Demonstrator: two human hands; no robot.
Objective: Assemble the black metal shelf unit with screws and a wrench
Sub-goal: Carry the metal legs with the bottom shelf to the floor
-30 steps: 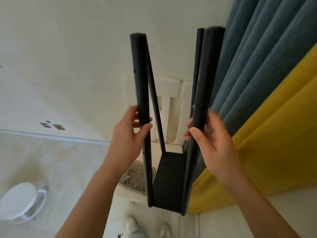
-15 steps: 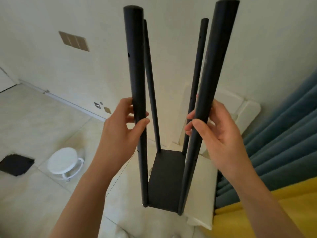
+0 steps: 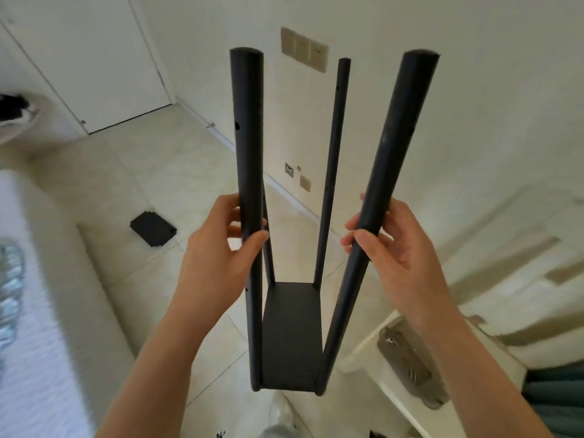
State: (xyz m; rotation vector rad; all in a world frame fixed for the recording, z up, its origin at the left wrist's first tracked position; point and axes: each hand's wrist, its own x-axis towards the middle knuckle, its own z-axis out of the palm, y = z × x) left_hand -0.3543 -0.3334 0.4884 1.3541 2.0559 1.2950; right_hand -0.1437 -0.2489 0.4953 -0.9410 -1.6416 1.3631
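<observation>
Black metal fills the middle of the head view: the half-built shelf unit (image 3: 333, 153), with one shelf panel (image 3: 292, 343) fixed low between four upright posts, hangs in the air in front of me, clear of the floor tiles (image 3: 164, 172). My left hand (image 3: 218, 257) is wrapped round the near left post (image 3: 248, 137) about halfway up, thumb across the front and fingers curled behind. My right hand (image 3: 401, 251) clasps the near right post (image 3: 398, 153) the same way. Both hands are closed on the tubes, and I can see no screw or wrench in either.

Against a second ago the grips are the same, but the room behind has swung. The blue and yellow curtain is gone from view. I now see a wall switch plate (image 3: 303, 49) and a loose black panel (image 3: 153, 229) lying on the floor to the left. The tray of screws (image 3: 407, 365) now sits low on the right, on a white surface.

I read this as the frame being turned toward that spare panel, so fitting the next shelf is probably the step ahead. The upper screw holes (image 3: 237, 125) in the posts are empty
</observation>
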